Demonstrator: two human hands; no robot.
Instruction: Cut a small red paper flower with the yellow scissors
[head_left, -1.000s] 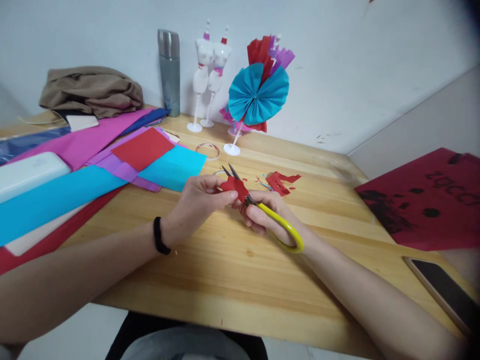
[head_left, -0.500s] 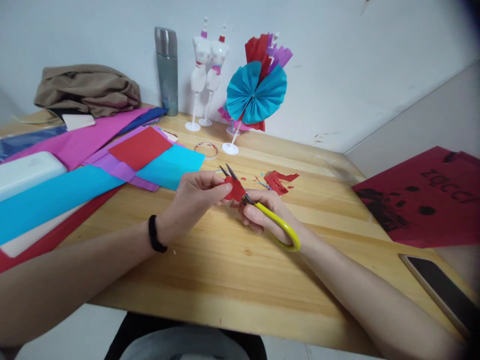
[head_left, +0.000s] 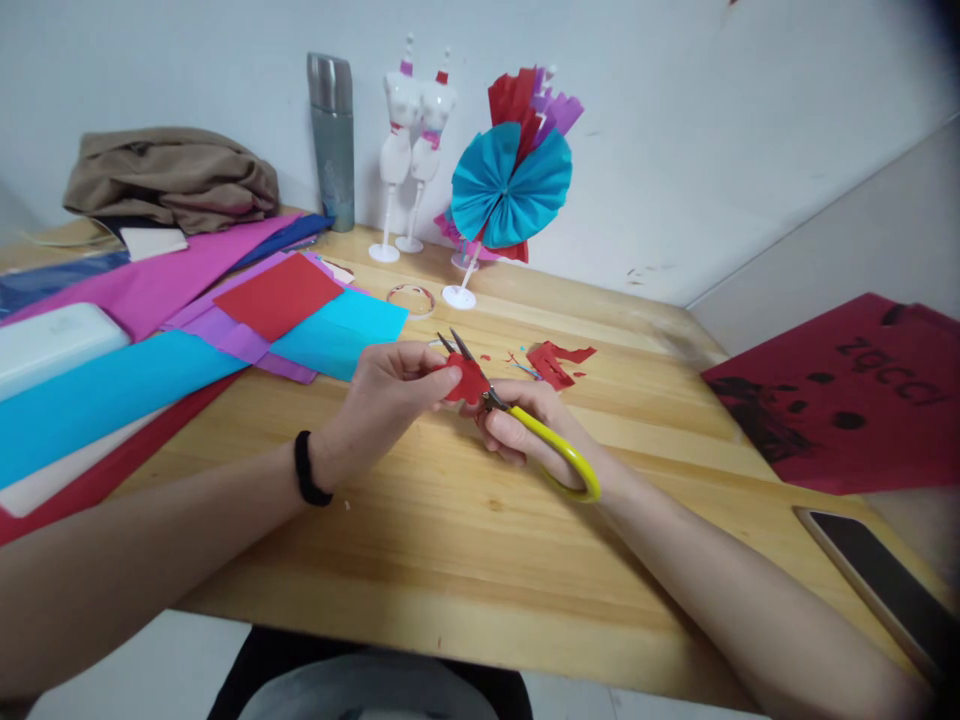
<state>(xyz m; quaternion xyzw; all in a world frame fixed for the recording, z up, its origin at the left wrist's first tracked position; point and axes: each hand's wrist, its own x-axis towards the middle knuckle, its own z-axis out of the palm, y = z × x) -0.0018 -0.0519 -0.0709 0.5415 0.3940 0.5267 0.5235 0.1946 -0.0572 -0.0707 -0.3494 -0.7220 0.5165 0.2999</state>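
Note:
Between thumb and fingers, my left hand (head_left: 397, 390) pinches a small piece of red paper (head_left: 466, 378) with an uneven edge. My right hand (head_left: 529, 425) grips a pair of yellow-handled scissors (head_left: 551, 440). Their dark blades are slightly parted and point up and left, beside the red paper; whether the paper lies between them I cannot tell. Behind my hands, red paper scraps (head_left: 556, 364) and tiny trimmings lie on the wooden table (head_left: 465, 570).
Coloured sheets, including a red one (head_left: 277, 296) and a blue one (head_left: 352, 325), spread over the left. White mannequins (head_left: 395, 150), a blue pleated paper fan (head_left: 510, 190), a bottle (head_left: 331, 140) and brown cloth (head_left: 172, 180) stand behind. A phone (head_left: 874, 575) and a red bag (head_left: 847, 400) are right.
The red paper has turned slightly in my left fingers beside the blades. The whole view has shifted a little; both hands keep nearly the same place.

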